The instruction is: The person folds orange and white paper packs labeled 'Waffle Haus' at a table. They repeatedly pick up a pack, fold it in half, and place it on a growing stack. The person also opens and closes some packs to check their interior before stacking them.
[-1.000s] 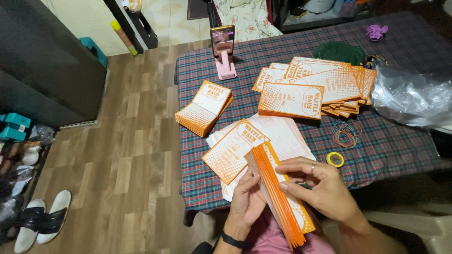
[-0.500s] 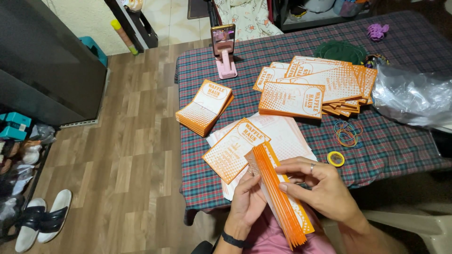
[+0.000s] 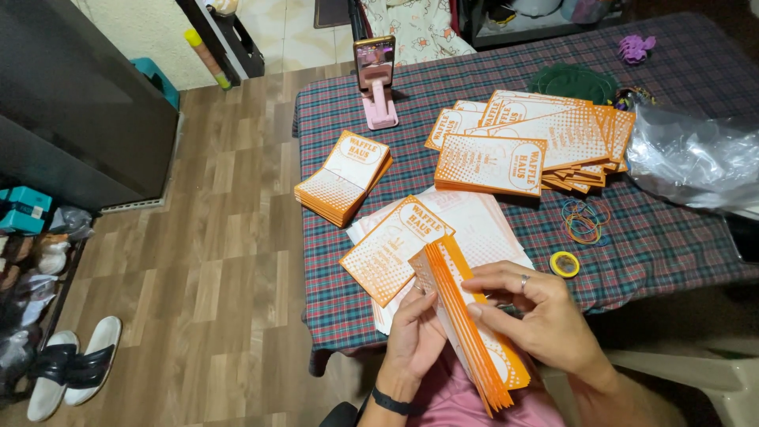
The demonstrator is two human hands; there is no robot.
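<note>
Here I see both hands closed around a thick bundle of orange-and-white printed paper sleeves (image 3: 473, 332), held on edge and tilted just off the near rim of the worktop covered in a dark plaid cloth (image 3: 664, 237). My left hand (image 3: 417, 336) cups the bundle from below and the left, its grip wrapped against the stack's face with the thumb up by the top corner. My right hand (image 3: 538, 312) comes over from the right, a ring on one finger, its grip pinched on the top sheets with the fingertips (image 3: 474, 310) pressing on the white face.

Just beyond the bundle, a single orange-and-white sleeve (image 3: 395, 247) lies flat on a fanned layer of white paper sheets (image 3: 486, 225). Farther left sits a neat small stack of the same orange sleeves (image 3: 344, 178), near the worktop's left edge. A larger, loosely spread pile of sleeves (image 3: 530, 142) fills the middle of the cloth. To its right and nearer me are a loose tangle of coloured rubber bands (image 3: 585, 221) and a small yellow tape roll (image 3: 564, 263). A crumpled clear plastic bag (image 3: 696, 158) lies at the right. A phone on a pink stand (image 3: 375, 79) stands upright at the far edge.
</note>
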